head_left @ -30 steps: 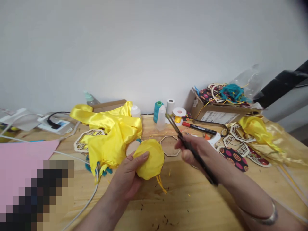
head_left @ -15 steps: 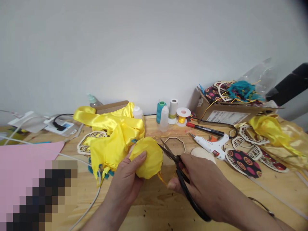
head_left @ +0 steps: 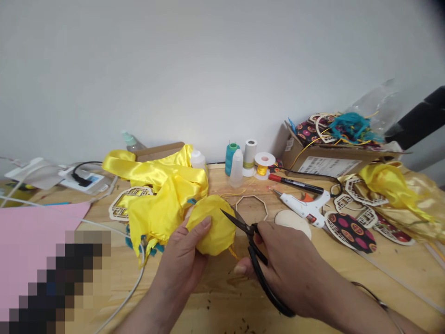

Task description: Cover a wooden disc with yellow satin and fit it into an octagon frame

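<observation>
My left hand (head_left: 184, 260) grips a round piece wrapped in yellow satin (head_left: 212, 222), thumb pressed on its top, just above the wooden table (head_left: 222, 297). Black scissors (head_left: 250, 250) are held in my right hand (head_left: 288, 273), fingers through the handles. Their blades are parted and the tips touch the right edge of the yellow piece. A loose yellow thread (head_left: 233, 253) hangs under the piece.
A heap of yellow satin (head_left: 160, 190) lies left of the hands. Behind are thread spools (head_left: 230, 157), a white bottle (head_left: 236, 169), a wooden octagon frame (head_left: 252, 206), a glue gun (head_left: 304, 206), a marker (head_left: 295, 184), a cardboard box (head_left: 323, 157) and patterned discs (head_left: 349, 229). Pink paper (head_left: 31, 236) lies left.
My right hand came down from a raised position, brought the scissors low, opened the blades and moved their tips to the yellow piece's edge. My left hand kept its hold.
</observation>
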### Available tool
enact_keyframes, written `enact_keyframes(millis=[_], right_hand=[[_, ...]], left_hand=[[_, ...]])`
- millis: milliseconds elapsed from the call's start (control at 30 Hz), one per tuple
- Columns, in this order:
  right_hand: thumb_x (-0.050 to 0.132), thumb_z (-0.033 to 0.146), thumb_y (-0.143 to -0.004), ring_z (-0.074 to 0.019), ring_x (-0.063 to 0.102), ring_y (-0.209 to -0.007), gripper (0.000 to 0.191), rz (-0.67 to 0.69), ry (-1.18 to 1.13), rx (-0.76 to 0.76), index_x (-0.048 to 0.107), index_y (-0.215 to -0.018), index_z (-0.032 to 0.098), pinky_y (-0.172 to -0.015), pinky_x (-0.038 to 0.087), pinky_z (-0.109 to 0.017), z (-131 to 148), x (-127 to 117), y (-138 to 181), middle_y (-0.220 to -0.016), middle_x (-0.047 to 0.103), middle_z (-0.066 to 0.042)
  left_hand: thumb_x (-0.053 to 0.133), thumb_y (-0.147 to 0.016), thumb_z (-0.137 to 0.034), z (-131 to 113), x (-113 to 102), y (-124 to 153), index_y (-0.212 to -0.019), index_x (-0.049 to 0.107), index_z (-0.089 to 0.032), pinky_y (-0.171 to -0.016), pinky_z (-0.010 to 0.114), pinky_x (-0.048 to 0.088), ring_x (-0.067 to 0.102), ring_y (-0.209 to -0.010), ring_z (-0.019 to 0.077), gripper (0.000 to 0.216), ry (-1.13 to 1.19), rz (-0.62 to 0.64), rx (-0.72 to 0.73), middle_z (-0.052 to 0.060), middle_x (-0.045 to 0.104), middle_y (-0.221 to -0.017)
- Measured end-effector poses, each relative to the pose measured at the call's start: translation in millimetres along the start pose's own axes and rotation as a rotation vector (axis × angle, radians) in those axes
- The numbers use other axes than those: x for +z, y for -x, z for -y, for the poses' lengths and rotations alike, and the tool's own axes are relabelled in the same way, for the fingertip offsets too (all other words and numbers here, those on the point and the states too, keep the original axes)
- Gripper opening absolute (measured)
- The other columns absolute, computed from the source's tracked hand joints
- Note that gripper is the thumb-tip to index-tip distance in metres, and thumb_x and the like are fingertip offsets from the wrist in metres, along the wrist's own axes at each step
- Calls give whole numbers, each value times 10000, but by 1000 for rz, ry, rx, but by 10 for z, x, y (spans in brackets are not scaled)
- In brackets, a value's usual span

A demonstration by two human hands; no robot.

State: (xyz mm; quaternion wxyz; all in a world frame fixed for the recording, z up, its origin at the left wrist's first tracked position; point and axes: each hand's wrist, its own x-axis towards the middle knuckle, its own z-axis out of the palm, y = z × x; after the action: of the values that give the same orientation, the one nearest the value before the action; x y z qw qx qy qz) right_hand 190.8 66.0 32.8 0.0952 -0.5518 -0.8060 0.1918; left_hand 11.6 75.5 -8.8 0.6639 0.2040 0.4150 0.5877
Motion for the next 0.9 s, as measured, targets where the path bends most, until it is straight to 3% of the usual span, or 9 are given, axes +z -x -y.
enact_keyframes(millis=[900], right_hand=[[439,612,-844,-178,527,-514,455,8,61,41,530,-662,206,-484,205,-260,19,23,-35,-607,626,-33]], left_hand=[[721,-736,-221,4,-9,4,-1048,657,-156,-711,292,578,686,-818,210,325,-30,-8,-10,99,724,-993]])
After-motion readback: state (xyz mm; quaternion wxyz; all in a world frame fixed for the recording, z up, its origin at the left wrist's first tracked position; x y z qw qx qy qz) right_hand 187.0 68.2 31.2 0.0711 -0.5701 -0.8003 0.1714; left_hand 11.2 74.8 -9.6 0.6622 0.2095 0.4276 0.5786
